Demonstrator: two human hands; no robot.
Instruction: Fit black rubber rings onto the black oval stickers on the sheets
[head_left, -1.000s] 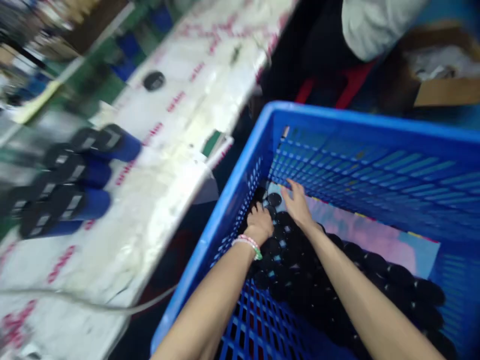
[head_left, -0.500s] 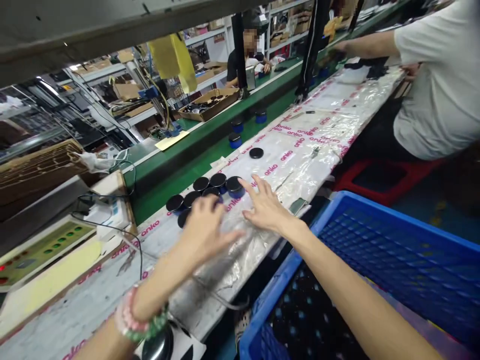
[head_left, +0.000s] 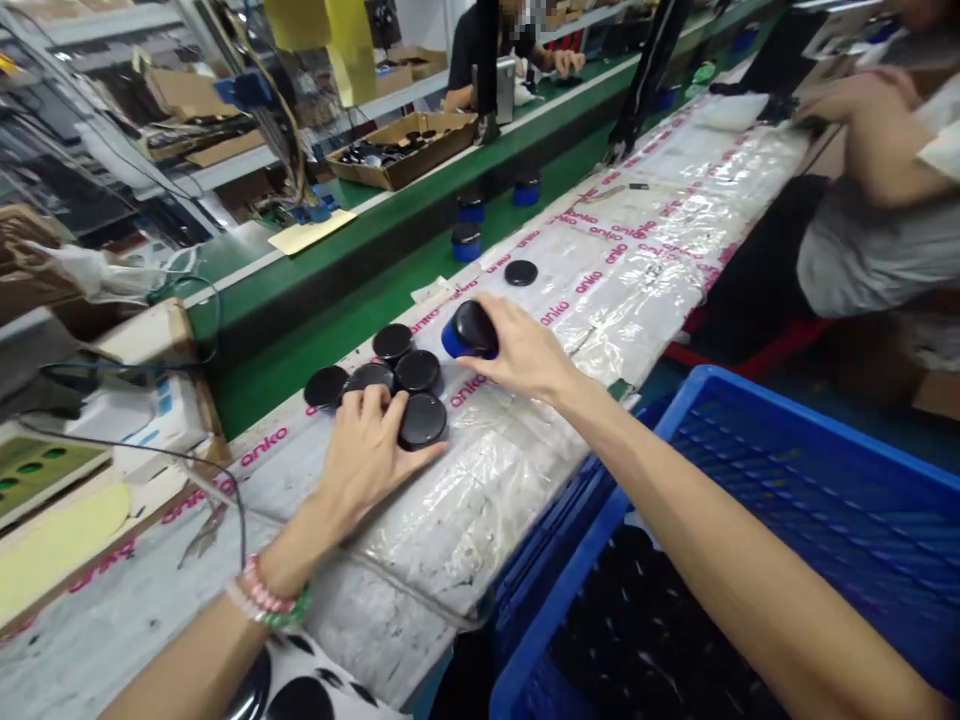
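Observation:
My right hand [head_left: 525,350] is closed around a blue jar with a black lid [head_left: 474,330], tilted and pinched between thumb and fingers. My left hand [head_left: 367,440] curls round the near side of a black-lidded jar [head_left: 422,420], thumb in front and fingertips on its left edge. Against it stand several more such jars, among them one black-topped jar [head_left: 418,371] and another jar at the left end [head_left: 325,387]. A lone black disc, perhaps a lid [head_left: 520,273], lies on the plastic-covered bench [head_left: 480,470] beyond my right hand.
Blue jars [head_left: 466,242] stand on the green conveyor [head_left: 277,350] beyond the bench. A blue crate [head_left: 697,400] holding dark items sits at my right. A cardboard tray of black parts [head_left: 405,150] lies across the belt. A co-worker [head_left: 885,200] sits at right.
My right hand has closed on the end jar and tilted it away from the group. My left hand has come down onto the near jar. The view has shifted slightly.

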